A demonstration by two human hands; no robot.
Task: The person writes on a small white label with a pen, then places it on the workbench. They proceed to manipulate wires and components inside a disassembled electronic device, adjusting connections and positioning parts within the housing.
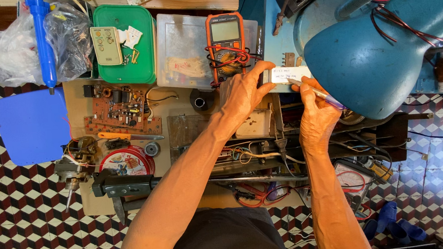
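My left hand [243, 94] pinches a small white card [290, 74] by its left edge. My right hand [315, 114] grips a pen [318, 93], its tip touching the card beside the orange multimeter [227, 45].

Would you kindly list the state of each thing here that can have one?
Left hand: pinching the white card.
Right hand: holding a pen, tip on the card.
Meter: screen blank, leads coiled on it.
Green box: lid on.
Circuit board: bare, lying flat.

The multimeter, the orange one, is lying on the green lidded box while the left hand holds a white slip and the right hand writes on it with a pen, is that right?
Not quite. The head view shows the multimeter lying on the clear plastic box, not the green one. The left hand holds the white slip; the right hand writes with the pen.
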